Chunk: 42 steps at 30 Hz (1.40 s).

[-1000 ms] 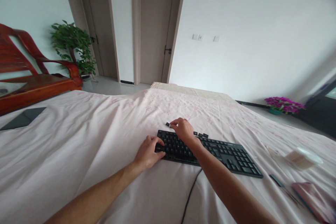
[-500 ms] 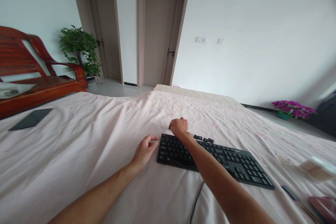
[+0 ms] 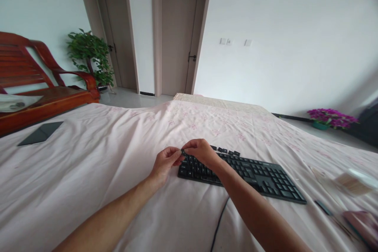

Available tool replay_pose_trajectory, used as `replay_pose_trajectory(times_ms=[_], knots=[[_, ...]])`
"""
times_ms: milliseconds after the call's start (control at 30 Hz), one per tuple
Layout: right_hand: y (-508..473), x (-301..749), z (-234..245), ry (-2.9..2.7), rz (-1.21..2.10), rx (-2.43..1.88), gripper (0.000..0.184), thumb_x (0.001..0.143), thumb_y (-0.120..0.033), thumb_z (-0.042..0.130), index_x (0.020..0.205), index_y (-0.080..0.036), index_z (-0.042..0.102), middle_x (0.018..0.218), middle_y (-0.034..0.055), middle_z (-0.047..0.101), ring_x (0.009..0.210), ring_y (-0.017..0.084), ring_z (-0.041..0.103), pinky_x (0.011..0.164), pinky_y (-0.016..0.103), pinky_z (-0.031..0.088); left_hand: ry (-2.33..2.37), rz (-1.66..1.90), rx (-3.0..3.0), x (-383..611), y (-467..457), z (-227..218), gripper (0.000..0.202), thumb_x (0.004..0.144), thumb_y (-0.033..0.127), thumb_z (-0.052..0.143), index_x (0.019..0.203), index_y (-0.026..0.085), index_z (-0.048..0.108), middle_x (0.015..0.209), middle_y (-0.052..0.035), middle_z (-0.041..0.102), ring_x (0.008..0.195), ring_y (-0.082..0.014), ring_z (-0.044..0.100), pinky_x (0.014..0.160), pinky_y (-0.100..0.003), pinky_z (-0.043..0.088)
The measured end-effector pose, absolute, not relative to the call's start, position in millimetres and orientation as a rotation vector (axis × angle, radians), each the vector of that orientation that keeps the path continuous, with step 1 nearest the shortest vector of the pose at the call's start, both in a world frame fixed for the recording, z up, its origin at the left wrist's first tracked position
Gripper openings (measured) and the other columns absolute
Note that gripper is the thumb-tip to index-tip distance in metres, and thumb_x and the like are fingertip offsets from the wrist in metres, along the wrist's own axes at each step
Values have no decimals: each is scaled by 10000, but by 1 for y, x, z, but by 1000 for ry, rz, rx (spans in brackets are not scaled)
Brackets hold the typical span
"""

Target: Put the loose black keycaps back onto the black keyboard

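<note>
Left hand (image 3: 163, 162) has moved to meet right hand (image 3: 203, 153) at far left corner of keyboard (image 3: 248, 171); right pinches small key (image 3: 183, 152), left, fingers curled, touches it, grip unclear.

- A black full-size keyboard (image 3: 251, 171) lay on a pink floral sheet (image 3: 88, 157).
- At the keyboard's far left corner, the right hand (image 3: 202, 152) pinched a small black keycap (image 3: 183, 152); the left hand (image 3: 165, 162) met it there, its grip too small to make out.
- Just beyond the keyboard's far edge sat a row of loose keycaps (image 3: 231, 152).
- From the keyboard's near side ran a black cable (image 3: 220, 220).
- Right of the keyboard were a blurred tub of thin sticks (image 3: 356, 182), a slim dark-handled tool (image 3: 323, 207) and a pink object (image 3: 362, 224).
- Well left of the keyboard lay a dark tablet (image 3: 41, 133).
- Far beyond the keyboard stood a red-brown wooden seat (image 3: 41, 75), a leafy plant (image 3: 88, 49) and two doors (image 3: 178, 39).
</note>
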State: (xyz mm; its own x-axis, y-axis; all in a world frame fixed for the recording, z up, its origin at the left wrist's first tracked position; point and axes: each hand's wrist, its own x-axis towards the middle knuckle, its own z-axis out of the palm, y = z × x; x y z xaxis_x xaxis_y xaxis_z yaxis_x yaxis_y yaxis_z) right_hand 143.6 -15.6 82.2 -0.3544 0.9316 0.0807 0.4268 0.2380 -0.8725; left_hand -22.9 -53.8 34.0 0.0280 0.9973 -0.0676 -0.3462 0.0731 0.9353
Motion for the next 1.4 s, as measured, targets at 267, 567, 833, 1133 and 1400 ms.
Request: replay_pose_trajectory(times_ms=[267,567,833,1133,1400], knots=[[-43,151,91,-2029,556,-1342,161,799,-273,644,907,-263,763,852,-11,747,817,166,667,779,257,477,934,1226,777,-18,-58,37,353,642,308,840,909,136,684,791,-47,725,710,-123,688,639,-196,545],[-72,158,95,-2353,-66,-1324,192,913,-253,554,949,-257,743,905,28,713,903,181,585,827,265,424,911,1165,738,-6,-68,37,320,634,305,844,836,122,677,750,-37,712,688,-116,675,619,-190,535],[-84,165,92,-2404,-157,-1323,219,946,-234,494,985,-238,709,914,41,684,901,184,556,788,267,414,930,1105,736,0,-74,40,329,651,313,831,863,126,663,766,-52,718,697,-127,677,608,-196,521],[-88,180,80,-2303,27,-1527,178,918,-274,558,979,-243,722,914,26,701,901,174,599,820,253,419,1009,1074,1098,-2,-82,45,369,736,397,732,1004,154,656,901,-65,710,705,-129,649,597,-218,480],[-103,180,54,-2402,-137,-1487,112,899,-257,591,914,-261,702,865,19,666,869,191,559,719,276,415,1197,1209,1461,-19,-67,34,265,768,345,635,942,149,672,915,-55,686,762,-155,616,724,-270,492]])
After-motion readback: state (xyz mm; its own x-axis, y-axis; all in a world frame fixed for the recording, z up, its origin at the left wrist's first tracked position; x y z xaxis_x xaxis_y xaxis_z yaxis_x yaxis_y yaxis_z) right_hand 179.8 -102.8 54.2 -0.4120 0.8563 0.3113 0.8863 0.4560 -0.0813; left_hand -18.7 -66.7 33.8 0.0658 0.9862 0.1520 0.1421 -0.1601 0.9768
